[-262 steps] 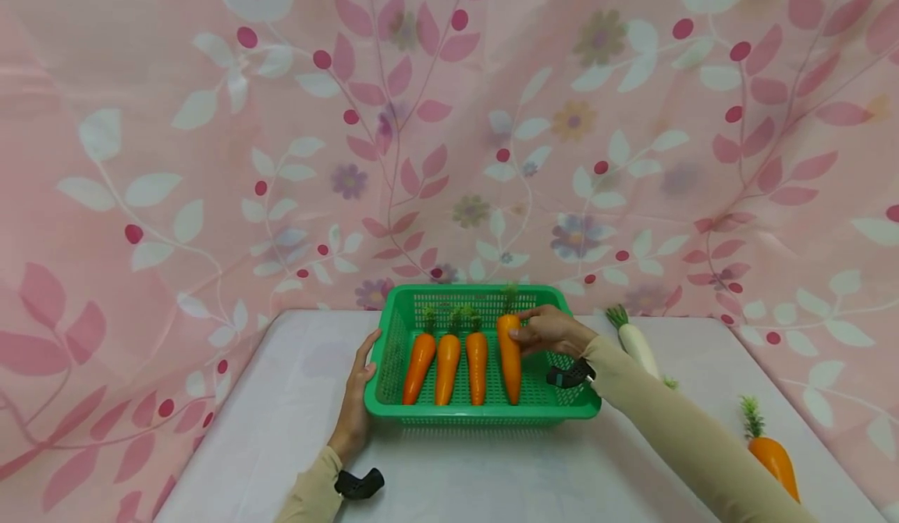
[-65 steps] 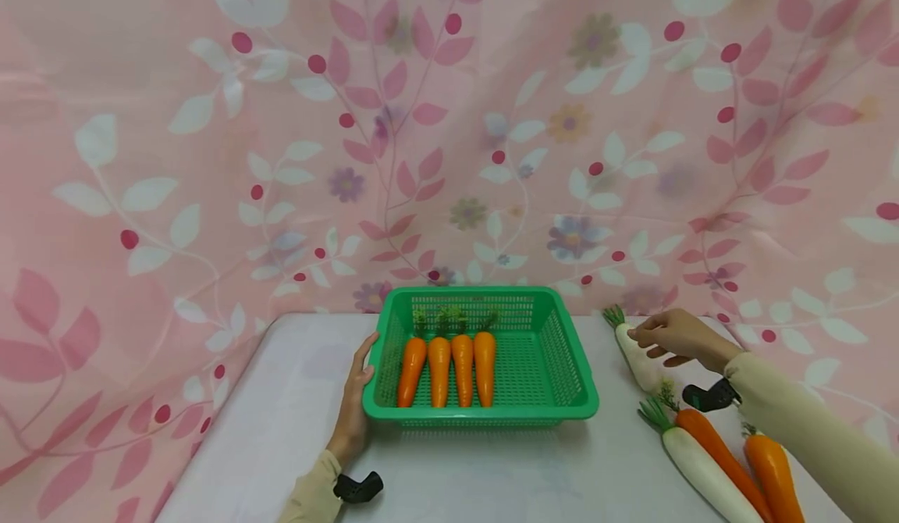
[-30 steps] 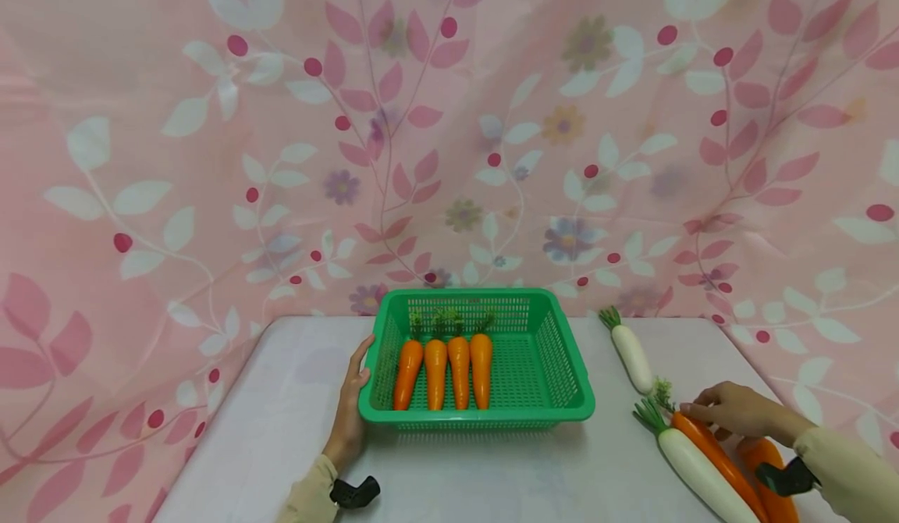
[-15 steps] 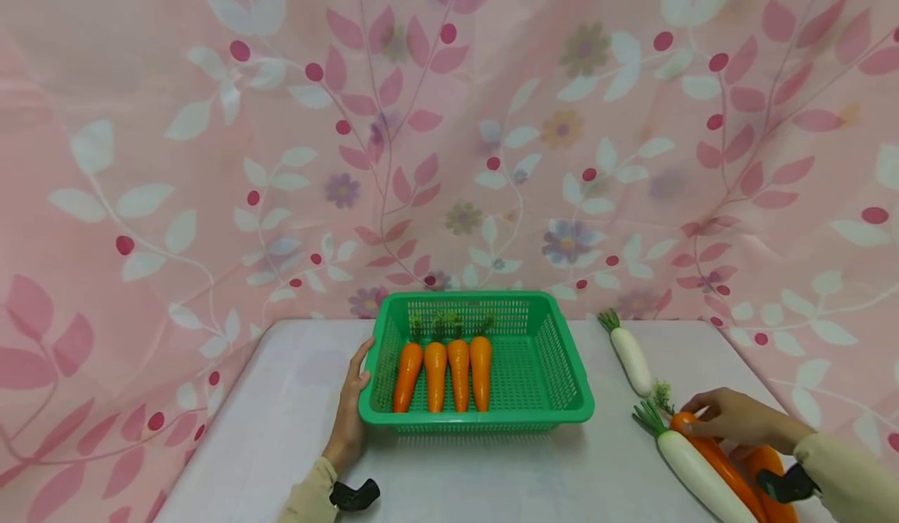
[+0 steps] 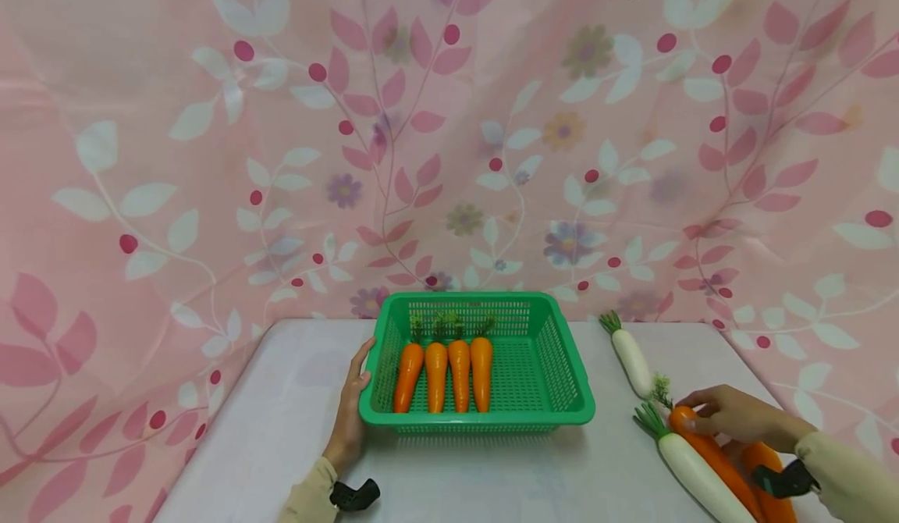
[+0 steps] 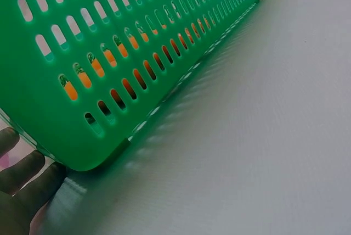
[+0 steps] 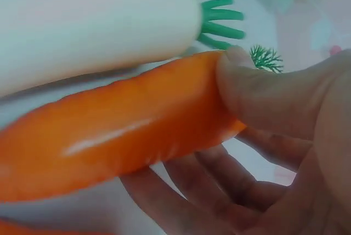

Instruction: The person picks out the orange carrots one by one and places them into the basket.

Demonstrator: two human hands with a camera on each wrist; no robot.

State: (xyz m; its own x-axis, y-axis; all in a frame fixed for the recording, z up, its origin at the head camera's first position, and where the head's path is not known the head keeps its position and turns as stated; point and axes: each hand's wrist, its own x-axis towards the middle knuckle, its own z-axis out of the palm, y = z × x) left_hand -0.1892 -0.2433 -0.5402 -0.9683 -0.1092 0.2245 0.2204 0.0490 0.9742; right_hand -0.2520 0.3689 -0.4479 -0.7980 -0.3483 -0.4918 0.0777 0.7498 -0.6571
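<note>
Head view: a pink floral cloth [image 5: 449, 195] hangs behind the pale bench [image 5: 281, 414]; the left hand [image 5: 347, 418] lies against the green basket [image 5: 477, 419]; right of that, the right hand [image 5: 744, 418] holds a carrot [image 5: 723, 468] beside a white radish [image 5: 701, 479]. Left wrist view: fingers [image 6: 41, 184] spread at the basket's corner. Right wrist view: thumb [image 7: 274, 95] and fingers pinch the carrot.

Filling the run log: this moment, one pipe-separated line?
left hand: touching left side of green basket | right hand: gripping carrot beside white radish | in basket: four carrots
</note>
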